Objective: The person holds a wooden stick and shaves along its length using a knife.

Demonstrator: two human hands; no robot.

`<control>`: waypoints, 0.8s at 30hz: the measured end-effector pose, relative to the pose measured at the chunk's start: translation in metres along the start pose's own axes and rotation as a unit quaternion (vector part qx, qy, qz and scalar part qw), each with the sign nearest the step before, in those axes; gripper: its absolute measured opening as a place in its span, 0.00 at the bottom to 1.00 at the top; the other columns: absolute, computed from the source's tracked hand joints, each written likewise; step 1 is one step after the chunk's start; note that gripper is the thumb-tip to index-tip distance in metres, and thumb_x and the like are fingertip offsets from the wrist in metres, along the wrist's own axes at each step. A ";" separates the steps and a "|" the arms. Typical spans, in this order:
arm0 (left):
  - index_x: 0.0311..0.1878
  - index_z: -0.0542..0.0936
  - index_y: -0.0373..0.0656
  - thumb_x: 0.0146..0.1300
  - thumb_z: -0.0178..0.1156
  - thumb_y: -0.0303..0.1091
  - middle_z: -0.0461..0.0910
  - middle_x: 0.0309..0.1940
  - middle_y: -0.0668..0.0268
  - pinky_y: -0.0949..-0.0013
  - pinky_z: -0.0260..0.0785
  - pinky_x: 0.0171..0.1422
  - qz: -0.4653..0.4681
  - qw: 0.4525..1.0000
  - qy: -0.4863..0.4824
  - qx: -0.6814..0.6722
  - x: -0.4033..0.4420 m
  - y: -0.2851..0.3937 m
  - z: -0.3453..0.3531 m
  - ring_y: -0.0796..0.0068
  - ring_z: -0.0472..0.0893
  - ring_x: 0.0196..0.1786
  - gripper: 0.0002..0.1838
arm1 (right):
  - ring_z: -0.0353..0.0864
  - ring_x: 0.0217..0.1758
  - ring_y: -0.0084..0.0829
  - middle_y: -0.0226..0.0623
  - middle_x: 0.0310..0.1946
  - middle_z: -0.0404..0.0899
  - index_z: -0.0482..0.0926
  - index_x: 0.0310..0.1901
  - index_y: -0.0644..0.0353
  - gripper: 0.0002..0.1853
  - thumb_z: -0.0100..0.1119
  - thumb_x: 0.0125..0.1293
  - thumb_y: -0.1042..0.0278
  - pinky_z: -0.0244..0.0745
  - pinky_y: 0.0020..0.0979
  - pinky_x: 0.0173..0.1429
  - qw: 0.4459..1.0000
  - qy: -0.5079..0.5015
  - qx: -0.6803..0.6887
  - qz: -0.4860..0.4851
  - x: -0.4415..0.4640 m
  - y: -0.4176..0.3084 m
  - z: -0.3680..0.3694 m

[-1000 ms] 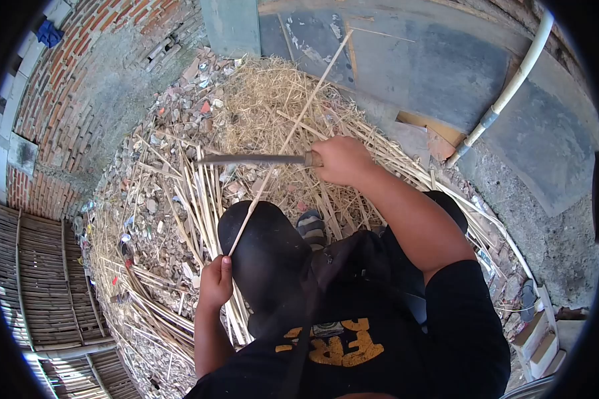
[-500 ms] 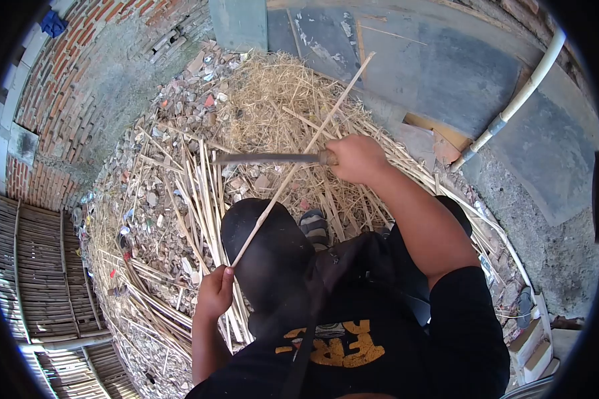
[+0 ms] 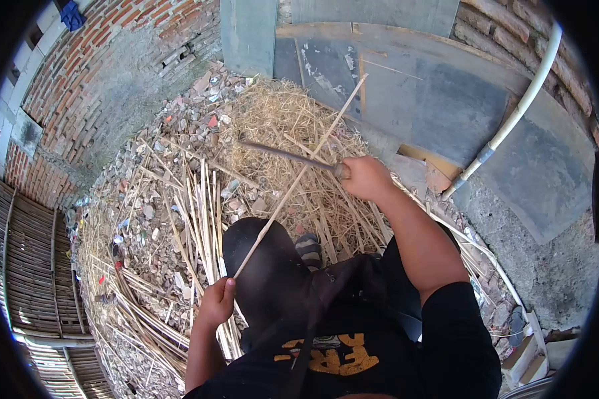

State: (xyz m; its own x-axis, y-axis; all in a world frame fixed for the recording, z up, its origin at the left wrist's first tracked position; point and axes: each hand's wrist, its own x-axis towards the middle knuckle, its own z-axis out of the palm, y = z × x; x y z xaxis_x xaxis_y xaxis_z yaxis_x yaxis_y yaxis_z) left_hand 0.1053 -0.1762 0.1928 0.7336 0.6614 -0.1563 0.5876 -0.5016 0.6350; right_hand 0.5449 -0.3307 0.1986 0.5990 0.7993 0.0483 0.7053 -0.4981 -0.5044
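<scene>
Pinching the strip (image 3: pixel 283 203) at its near end: left hand (image 3: pixel 216 301). Strip slants forward-right over the knee (image 3: pixel 273 259), crossing the knife (image 3: pixel 289 155) just beside the right hand (image 3: pixel 366 178), wrapped round the handle (image 3: pixel 341 171).

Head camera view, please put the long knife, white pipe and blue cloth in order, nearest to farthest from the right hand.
1. Long knife: gripped in the right hand.
2. White pipe: right side, slanting beside the panels.
3. Blue cloth: far upper left.

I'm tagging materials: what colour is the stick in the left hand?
The stick is pale tan, shown best in the head view.
</scene>
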 end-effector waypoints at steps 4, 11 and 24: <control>0.33 0.75 0.36 0.83 0.49 0.48 0.76 0.21 0.46 0.48 0.69 0.34 0.024 0.999 0.022 0.040 0.000 0.007 0.004 0.39 0.79 0.27 0.26 | 0.89 0.43 0.51 0.45 0.33 0.87 0.87 0.42 0.50 0.11 0.65 0.58 0.63 0.82 0.51 0.49 0.983 -0.094 -0.083 -0.137 -0.019 -0.040 0.011; 0.31 0.74 0.38 0.81 0.51 0.46 0.77 0.21 0.43 0.40 0.69 0.34 0.044 0.990 0.075 0.107 -0.003 -0.003 0.004 0.31 0.79 0.30 0.24 | 0.89 0.47 0.53 0.50 0.42 0.89 0.87 0.49 0.59 0.20 0.70 0.58 0.57 0.82 0.48 0.53 0.988 0.052 0.102 0.107 0.042 0.074 0.029; 0.31 0.76 0.39 0.78 0.55 0.48 0.78 0.21 0.44 0.40 0.70 0.35 0.077 0.985 0.072 0.134 -0.002 0.019 0.004 0.34 0.81 0.30 0.23 | 0.70 0.23 0.19 0.26 0.29 0.74 0.78 0.55 0.63 0.21 0.75 0.68 0.62 0.69 0.26 0.28 0.781 0.049 0.615 0.098 -0.008 -0.004 -0.017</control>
State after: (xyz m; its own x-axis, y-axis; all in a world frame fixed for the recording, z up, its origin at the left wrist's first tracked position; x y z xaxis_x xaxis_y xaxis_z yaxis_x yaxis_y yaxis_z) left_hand 0.1167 -0.1895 0.2023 0.7757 0.6293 0.0476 0.5568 -0.7179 0.4179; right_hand 0.5441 -0.3409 0.2152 0.7183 0.6886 -0.0993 -0.2653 0.1392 -0.9541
